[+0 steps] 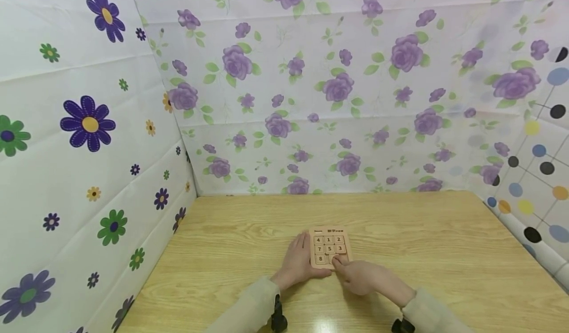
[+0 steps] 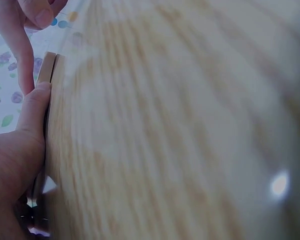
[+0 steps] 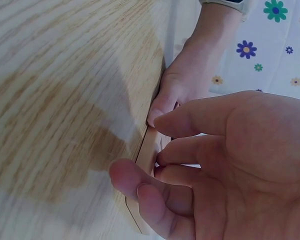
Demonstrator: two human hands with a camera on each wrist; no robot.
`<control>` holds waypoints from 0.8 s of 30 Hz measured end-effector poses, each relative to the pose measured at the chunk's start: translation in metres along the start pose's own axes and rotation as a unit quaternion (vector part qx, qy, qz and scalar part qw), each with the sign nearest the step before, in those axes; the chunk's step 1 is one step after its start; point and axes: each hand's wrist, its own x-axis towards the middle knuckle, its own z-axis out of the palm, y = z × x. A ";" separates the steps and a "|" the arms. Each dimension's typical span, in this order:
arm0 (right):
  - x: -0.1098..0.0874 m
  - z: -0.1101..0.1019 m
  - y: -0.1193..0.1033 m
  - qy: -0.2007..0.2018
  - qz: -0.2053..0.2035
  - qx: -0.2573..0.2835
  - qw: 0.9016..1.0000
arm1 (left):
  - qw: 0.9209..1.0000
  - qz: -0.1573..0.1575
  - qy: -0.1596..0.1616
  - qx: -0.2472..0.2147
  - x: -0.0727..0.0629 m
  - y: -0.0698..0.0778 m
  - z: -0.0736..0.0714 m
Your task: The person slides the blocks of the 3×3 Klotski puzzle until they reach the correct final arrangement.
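A wooden sliding number puzzle (image 1: 313, 263) lies flat on the table, its frame pale and its square tiles numbered. The top row reads 4, 1, 2 and the middle row 7, 5, 3; an 8 tile (image 1: 320, 259) is at bottom left. My left hand (image 1: 298, 261) holds the frame at its lower left corner, fingers along the left side and thumb along the near edge. With its fingertips, my right hand (image 1: 359, 275) touches a bottom-row tile, covering its number and the lower right corner. In the right wrist view, the ring and little fingers (image 3: 125, 175) bend loosely beside the frame.
The wood-grain table (image 1: 231, 229) extends around the puzzle on all sides. Flower-print cloth (image 1: 311, 140) hangs behind the table, with another patterned cloth (image 1: 89, 175) on the left and a dotted one (image 1: 538, 189) on the right.
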 end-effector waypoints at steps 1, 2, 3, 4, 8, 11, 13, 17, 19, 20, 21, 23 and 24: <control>0.000 0.000 0.001 0.000 0.000 -0.001 1.000 | 1.000 0.000 0.001 0.001 0.000 0.000 0.000; 0.001 0.001 0.001 0.000 0.000 0.000 1.000 | 1.000 0.001 0.001 0.002 0.000 0.000 0.000; 0.001 0.001 0.002 -0.001 0.000 0.002 1.000 | 1.000 0.001 0.001 0.002 0.000 -0.001 0.000; 0.001 0.001 0.003 -0.002 0.000 0.003 1.000 | 1.000 0.000 0.000 0.004 0.000 -0.001 0.001; 0.000 -0.001 0.006 -0.007 0.006 0.013 1.000 | 1.000 0.006 0.003 0.006 -0.001 -0.001 0.001; -0.002 -0.001 0.008 -0.007 0.008 0.014 1.000 | 1.000 0.008 0.003 0.008 -0.001 -0.001 0.001; -0.003 -0.001 0.010 -0.006 0.008 0.014 1.000 | 1.000 0.009 0.003 0.007 -0.001 -0.001 0.001; -0.005 -0.002 0.012 -0.011 0.010 0.021 1.000 | 1.000 0.007 0.003 0.007 0.000 -0.001 0.002; -0.006 -0.003 0.014 -0.014 0.010 0.024 1.000 | 1.000 0.007 0.003 0.007 0.001 -0.001 0.002; -0.006 -0.004 0.014 -0.016 0.011 0.024 1.000 | 1.000 0.006 0.003 0.007 0.001 -0.001 0.002; -0.006 -0.004 0.015 -0.018 0.011 0.023 1.000 | 1.000 0.006 0.002 0.007 0.001 -0.001 0.002; -0.006 -0.005 0.015 -0.020 0.014 0.024 0.999 | 1.000 0.004 0.000 0.005 0.001 -0.001 0.001; -0.006 -0.005 0.015 -0.021 0.015 0.023 0.999 | 1.000 0.003 -0.001 0.003 0.001 -0.001 0.001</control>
